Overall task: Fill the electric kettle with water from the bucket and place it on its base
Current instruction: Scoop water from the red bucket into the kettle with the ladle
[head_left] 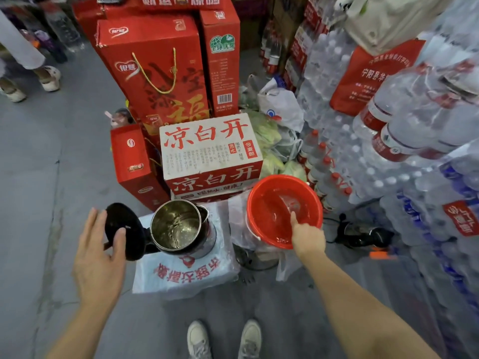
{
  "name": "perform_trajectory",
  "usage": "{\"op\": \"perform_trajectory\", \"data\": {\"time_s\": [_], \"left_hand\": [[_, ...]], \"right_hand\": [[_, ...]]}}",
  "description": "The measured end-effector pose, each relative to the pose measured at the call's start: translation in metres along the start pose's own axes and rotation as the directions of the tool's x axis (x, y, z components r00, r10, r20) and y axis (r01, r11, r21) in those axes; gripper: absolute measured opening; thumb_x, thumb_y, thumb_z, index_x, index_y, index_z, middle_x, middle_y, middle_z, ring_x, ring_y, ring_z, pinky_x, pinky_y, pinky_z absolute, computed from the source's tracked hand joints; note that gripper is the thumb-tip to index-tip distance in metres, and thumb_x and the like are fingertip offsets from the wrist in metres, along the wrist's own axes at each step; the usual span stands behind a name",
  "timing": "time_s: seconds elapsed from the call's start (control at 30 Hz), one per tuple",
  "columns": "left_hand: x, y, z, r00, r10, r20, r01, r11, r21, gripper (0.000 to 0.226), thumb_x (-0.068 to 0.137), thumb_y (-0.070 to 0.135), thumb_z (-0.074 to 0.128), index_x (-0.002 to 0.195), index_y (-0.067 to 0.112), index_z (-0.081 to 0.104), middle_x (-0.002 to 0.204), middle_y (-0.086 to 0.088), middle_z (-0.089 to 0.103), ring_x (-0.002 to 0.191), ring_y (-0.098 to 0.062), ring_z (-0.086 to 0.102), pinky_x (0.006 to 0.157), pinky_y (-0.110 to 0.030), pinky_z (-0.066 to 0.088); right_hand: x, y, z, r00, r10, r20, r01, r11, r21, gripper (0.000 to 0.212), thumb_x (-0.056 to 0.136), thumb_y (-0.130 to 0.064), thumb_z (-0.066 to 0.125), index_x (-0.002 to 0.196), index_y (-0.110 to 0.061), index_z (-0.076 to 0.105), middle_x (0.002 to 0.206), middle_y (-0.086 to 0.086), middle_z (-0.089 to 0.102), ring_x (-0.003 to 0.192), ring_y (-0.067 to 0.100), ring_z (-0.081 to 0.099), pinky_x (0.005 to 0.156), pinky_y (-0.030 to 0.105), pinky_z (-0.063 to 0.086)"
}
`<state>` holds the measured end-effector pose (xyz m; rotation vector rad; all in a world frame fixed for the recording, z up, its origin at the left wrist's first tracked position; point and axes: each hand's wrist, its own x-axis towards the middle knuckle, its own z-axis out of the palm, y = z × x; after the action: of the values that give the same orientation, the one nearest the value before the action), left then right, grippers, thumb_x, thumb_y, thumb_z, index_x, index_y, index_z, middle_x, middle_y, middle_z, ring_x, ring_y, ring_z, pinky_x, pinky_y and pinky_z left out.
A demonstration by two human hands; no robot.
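Observation:
The steel electric kettle (178, 224) stands on a wrapped pack of bottles (186, 275), and its black lid (124, 229) is flipped open to the left. A little water shows in its bottom. My left hand (99, 257) is spread open beside the lid, with the thumb at the lid's edge. To the right stands the red bucket (261, 203) with water in it. My right hand (307, 235) reaches over the bucket's near rim, closed on the handle of a clear scoop (290, 202) that sits in the water.
A white carton (207, 149) and red gift boxes (153, 71) rise behind the kettle. Stacked packs of bottled water (427, 141) wall off the right side. A black appliance with a cord (363, 234) lies on the floor right of the bucket. Another person's feet (49, 79) are at far left.

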<state>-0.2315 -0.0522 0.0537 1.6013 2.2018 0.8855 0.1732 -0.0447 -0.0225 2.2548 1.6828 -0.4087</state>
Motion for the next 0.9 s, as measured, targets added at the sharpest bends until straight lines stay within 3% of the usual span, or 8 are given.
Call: {"op": "perform_trajectory", "data": {"time_s": [0.1, 0.17, 0.23, 0.27, 0.33, 0.47, 0.67, 0.9], "left_hand": [[0.001, 0.008, 0.003, 1.000, -0.025, -0.015, 0.025, 1.000, 0.019, 0.049, 0.098, 0.031, 0.053, 0.144, 0.017, 0.043, 0.156, -0.003, 0.037, 0.133, -0.032, 0.046, 0.099, -0.056, 0.047], [0.002, 0.013, 0.004, 0.998, -0.056, -0.023, 0.056, 0.998, 0.029, 0.048, 0.098, 0.027, 0.054, 0.143, 0.015, 0.044, 0.155, -0.003, 0.039, 0.131, -0.033, 0.048, 0.098, -0.054, 0.048], [0.002, 0.018, 0.004, 0.996, -0.086, -0.022, 0.087, 0.996, 0.029, 0.048, 0.097, 0.026, 0.054, 0.143, 0.016, 0.045, 0.155, -0.003, 0.040, 0.128, -0.034, 0.050, 0.099, -0.053, 0.047], [0.001, 0.020, 0.004, 0.995, -0.096, -0.020, 0.096, 0.995, 0.030, 0.048, 0.097, 0.026, 0.054, 0.143, 0.016, 0.044, 0.154, -0.004, 0.040, 0.128, -0.035, 0.050, 0.099, -0.052, 0.047], [-0.001, 0.025, 0.003, 0.994, -0.111, -0.017, 0.111, 0.993, 0.035, 0.049, 0.097, 0.026, 0.054, 0.144, 0.015, 0.044, 0.154, -0.006, 0.041, 0.127, -0.036, 0.051, 0.100, -0.051, 0.046], [-0.003, 0.032, 0.000, 0.989, -0.147, 0.005, 0.147, 0.989, 0.028, 0.050, 0.097, 0.028, 0.053, 0.145, 0.017, 0.043, 0.151, -0.008, 0.044, 0.116, -0.039, 0.057, 0.099, -0.049, 0.046], [-0.001, 0.025, -0.003, 0.994, -0.107, 0.029, 0.105, 0.994, 0.041, 0.048, 0.097, 0.030, 0.054, 0.143, 0.021, 0.043, 0.148, -0.009, 0.047, 0.111, -0.042, 0.061, 0.098, -0.054, 0.048], [-0.003, 0.033, -0.008, 0.997, -0.076, 0.028, 0.074, 0.994, 0.083, 0.050, 0.096, 0.023, 0.057, 0.144, 0.013, 0.045, 0.146, -0.016, 0.050, 0.116, -0.041, 0.058, 0.098, -0.053, 0.045]], "right_hand": [[0.017, -0.008, 0.008, 0.998, 0.021, 0.056, -0.026, 0.996, 0.082, 0.068, 0.097, -0.004, 0.040, 0.162, -0.019, 0.027, 0.111, 0.008, 0.076, 0.101, 0.030, 0.074, 0.077, 0.038, 0.054], [0.028, -0.008, 0.012, 0.984, 0.125, 0.129, -0.160, 0.933, 0.321, 0.056, 0.097, -0.011, 0.047, 0.152, -0.022, 0.047, 0.111, 0.011, 0.075, 0.102, 0.032, 0.073, 0.085, 0.039, 0.055], [0.035, -0.003, 0.018, 0.950, 0.218, 0.223, -0.311, 0.711, 0.631, 0.048, 0.097, -0.012, 0.055, 0.144, -0.021, 0.058, 0.095, 0.013, 0.076, 0.083, 0.030, 0.073, 0.075, 0.035, 0.060], [0.036, 0.000, 0.022, 0.926, 0.248, 0.284, -0.376, 0.547, 0.748, 0.049, 0.097, -0.008, 0.059, 0.145, -0.018, 0.058, 0.078, 0.012, 0.073, 0.064, 0.026, 0.068, 0.059, 0.031, 0.059], [0.031, 0.010, 0.029, 0.884, 0.260, 0.388, -0.447, 0.228, 0.865, 0.054, 0.096, 0.000, 0.063, 0.148, -0.011, 0.053, 0.055, 0.009, 0.062, 0.040, 0.017, 0.052, 0.035, 0.024, 0.041], [0.000, 0.023, 0.028, 0.895, 0.230, 0.382, -0.382, -0.047, 0.923, 0.059, 0.095, 0.003, 0.065, 0.151, -0.007, 0.047, 0.053, 0.010, 0.057, 0.031, 0.010, 0.048, 0.031, 0.022, 0.036], [-0.050, 0.024, 0.018, 0.919, 0.250, 0.305, -0.266, -0.178, 0.947, 0.059, 0.094, 0.000, 0.069, 0.150, -0.011, 0.050, 0.052, 0.006, 0.063, 0.034, 0.008, 0.048, 0.033, 0.022, 0.040], [-0.087, 0.024, -0.009, 0.955, 0.233, 0.185, -0.146, -0.176, 0.974, 0.061, 0.093, 0.003, 0.068, 0.150, -0.007, 0.049, 0.053, 0.008, 0.063, 0.034, 0.009, 0.045, 0.032, 0.022, 0.040]]}}
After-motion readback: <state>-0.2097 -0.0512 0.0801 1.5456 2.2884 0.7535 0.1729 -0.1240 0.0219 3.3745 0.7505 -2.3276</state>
